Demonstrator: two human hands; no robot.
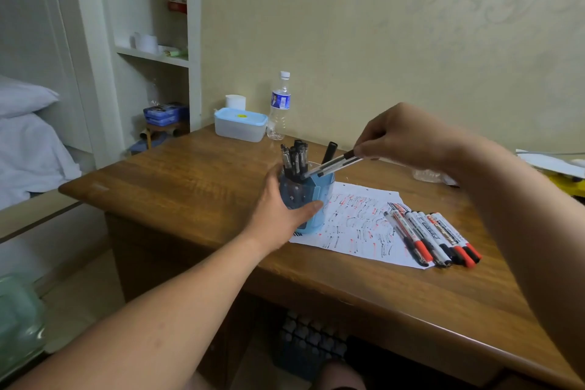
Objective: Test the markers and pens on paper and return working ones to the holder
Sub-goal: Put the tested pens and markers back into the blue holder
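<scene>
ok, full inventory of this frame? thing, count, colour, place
desk: one, brown wood, centre
holder: one, blue, on paper's left edge
stowed pens: several, black, upright in holder
held pens: seemingly two, clear with black caps, tips at holder's rim
paper: one, white with red and black strokes, on desk
markers: about seven, red or black caps, along paper's right edge
bottle: one, clear, blue label, desk's back edge
box: one, clear, blue lid, left of bottle
cup: one, white, behind box
pillow: one, white, far left
left hand: grip round holder
right hand: pinch grip on held pens
</scene>
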